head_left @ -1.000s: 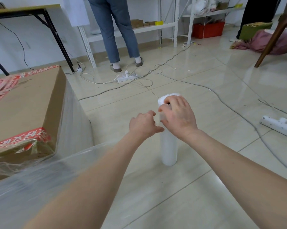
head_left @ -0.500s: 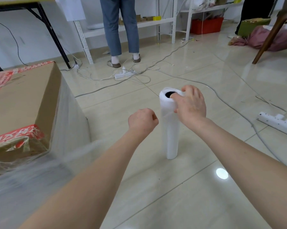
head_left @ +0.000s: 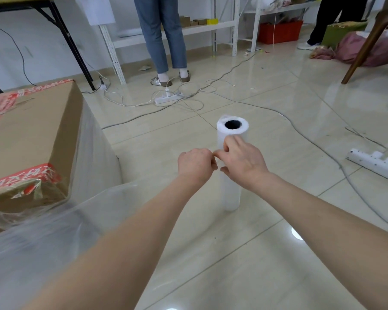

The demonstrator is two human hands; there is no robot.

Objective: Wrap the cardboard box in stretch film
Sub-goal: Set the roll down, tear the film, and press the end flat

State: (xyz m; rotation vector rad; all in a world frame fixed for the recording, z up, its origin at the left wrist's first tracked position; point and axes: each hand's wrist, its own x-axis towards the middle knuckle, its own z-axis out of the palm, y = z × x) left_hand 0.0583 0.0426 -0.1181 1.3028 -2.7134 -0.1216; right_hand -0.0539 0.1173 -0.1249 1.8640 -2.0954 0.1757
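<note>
A glossy beige tiled floor [head_left: 266, 253] fills most of the view. At the left sits the large brown cardboard box with red printed tape [head_left: 29, 139], its near and right sides already covered in clear film. From its lower corner a loose sheet of transparent stretch film [head_left: 43, 238] spreads across the bottom left and runs under the left forearm towards the hands. At the far side a person in blue jeans [head_left: 159, 30] stands facing a white metal shelving rack [head_left: 213, 25]. In the middle of the floor, well apart from the box, the white roll of stretch film [head_left: 232, 135] stands upright, its dark hollow core showing at the top. The left grip [head_left: 196, 163] is clenched into a fist just beside the roll, closed on the end of the film sheet. The right grip [head_left: 242, 158] touches it, with curled fingers and thumb pinching at the roll's side. A small white power strip [head_left: 167, 98] lies among tangled cables behind.
</note>
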